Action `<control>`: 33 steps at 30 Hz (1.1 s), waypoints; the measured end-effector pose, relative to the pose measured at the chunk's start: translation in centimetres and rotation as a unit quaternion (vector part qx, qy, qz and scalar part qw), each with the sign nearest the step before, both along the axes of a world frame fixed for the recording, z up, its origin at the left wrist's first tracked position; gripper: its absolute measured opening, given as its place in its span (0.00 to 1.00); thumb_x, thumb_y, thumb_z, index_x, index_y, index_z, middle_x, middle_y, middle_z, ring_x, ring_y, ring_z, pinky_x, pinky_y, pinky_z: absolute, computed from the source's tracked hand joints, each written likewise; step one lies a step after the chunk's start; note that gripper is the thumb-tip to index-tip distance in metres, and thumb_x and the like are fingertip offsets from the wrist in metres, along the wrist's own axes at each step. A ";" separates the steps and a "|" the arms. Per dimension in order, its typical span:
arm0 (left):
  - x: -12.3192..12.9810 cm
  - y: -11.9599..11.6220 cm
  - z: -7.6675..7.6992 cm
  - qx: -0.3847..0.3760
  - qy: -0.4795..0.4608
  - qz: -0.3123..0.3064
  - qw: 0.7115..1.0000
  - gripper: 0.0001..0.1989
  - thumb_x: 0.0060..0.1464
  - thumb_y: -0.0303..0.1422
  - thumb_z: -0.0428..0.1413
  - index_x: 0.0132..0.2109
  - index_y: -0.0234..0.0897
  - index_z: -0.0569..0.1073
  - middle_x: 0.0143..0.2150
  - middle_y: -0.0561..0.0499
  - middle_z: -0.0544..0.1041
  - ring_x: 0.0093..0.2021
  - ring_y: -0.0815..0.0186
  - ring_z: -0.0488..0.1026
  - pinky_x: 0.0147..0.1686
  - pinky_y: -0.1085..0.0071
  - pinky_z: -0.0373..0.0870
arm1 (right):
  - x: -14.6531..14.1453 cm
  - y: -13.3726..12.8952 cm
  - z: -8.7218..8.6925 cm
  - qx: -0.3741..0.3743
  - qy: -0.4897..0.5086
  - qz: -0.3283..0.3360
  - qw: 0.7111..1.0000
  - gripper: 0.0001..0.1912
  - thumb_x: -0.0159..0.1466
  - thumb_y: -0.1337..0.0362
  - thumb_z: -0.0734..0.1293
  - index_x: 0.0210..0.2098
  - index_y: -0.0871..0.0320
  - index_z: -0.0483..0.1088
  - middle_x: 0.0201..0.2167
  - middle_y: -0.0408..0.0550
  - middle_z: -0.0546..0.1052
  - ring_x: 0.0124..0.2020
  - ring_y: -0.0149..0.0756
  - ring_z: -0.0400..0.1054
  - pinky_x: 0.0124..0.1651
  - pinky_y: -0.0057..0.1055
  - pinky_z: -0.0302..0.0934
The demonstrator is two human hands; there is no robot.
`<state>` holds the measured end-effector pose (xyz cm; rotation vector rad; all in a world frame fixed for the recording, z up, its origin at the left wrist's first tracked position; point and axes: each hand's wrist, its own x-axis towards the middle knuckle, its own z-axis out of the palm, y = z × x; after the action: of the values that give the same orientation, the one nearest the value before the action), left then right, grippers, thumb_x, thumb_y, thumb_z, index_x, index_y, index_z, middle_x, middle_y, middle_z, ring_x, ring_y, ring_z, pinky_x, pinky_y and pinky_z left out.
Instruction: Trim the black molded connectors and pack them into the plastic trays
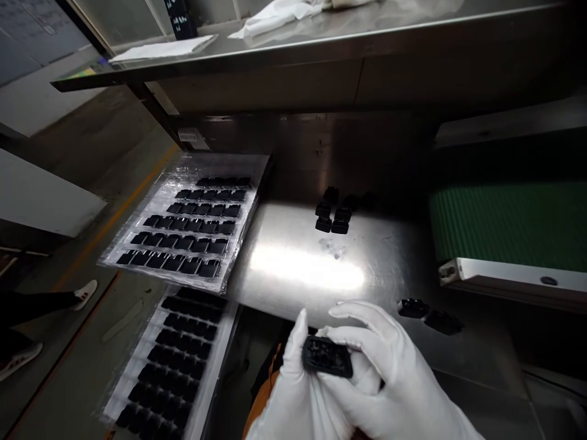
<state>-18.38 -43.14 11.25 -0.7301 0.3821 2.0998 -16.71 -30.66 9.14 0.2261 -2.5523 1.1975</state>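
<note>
Left gloved hand [293, 391] and right gloved hand [380, 373] are partly closed, pinching a black molded plastic part [326, 357] between them. Smooth glove surfaces are risking a slip, which could drop the part onto the steel table [284, 263] ahead, among the loose black parts [413, 308] right of the hands, or against the clear plastic tray [229, 164] farther left.

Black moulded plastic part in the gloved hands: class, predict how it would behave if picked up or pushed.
The black moulded plastic part looks stiff, holding its shape between the gloved fingers. Its hollowed face suggests light for its size. Flat sides probably stop it rolling.
</note>
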 end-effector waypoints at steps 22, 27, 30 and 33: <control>-1.9 -1.8 -3.4 -0.209 0.143 -0.027 0.967 0.21 0.52 0.50 0.59 0.38 0.35 0.76 0.37 0.45 0.78 0.45 0.56 0.76 0.49 0.63 0.72 | -1.3 -0.4 -1.4 0.069 0.044 0.003 0.997 0.16 0.55 0.62 0.71 0.44 0.54 0.71 0.44 0.52 0.77 0.45 0.41 0.73 0.43 0.37 0.73; -2.6 -1.1 -3.0 -0.500 0.314 -0.044 0.806 0.16 0.44 0.38 0.65 0.39 0.39 0.71 0.37 0.50 0.76 0.38 0.62 0.75 0.43 0.66 0.71 | -1.3 -1.2 -2.9 0.080 0.091 -0.020 0.992 0.15 0.56 0.69 0.68 0.43 0.57 0.70 0.33 0.48 0.77 0.30 0.34 0.72 0.33 0.31 0.70; -2.5 -1.1 -3.1 -0.601 0.360 -0.054 0.712 0.26 0.38 0.35 0.67 0.46 0.39 0.68 0.38 0.49 0.76 0.38 0.61 0.75 0.44 0.64 0.71 | -0.6 -2.0 -4.6 -0.046 0.032 -0.032 0.998 0.10 0.57 0.67 0.68 0.40 0.55 0.71 0.32 0.46 0.78 0.30 0.33 0.74 0.33 0.27 0.70; -1.9 -1.1 -3.2 -0.608 0.356 -0.061 0.707 0.35 0.37 0.37 0.68 0.53 0.38 0.66 0.38 0.50 0.76 0.37 0.61 0.74 0.41 0.65 0.72 | 0.4 -3.4 -6.0 -0.236 -0.185 -0.048 0.953 0.06 0.59 0.61 0.69 0.35 0.55 0.73 0.31 0.46 0.79 0.34 0.36 0.75 0.38 0.27 0.70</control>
<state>-20.26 -44.24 8.08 -0.4630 2.3042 1.6923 -16.26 -34.01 3.13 -0.2525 -2.4258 1.9092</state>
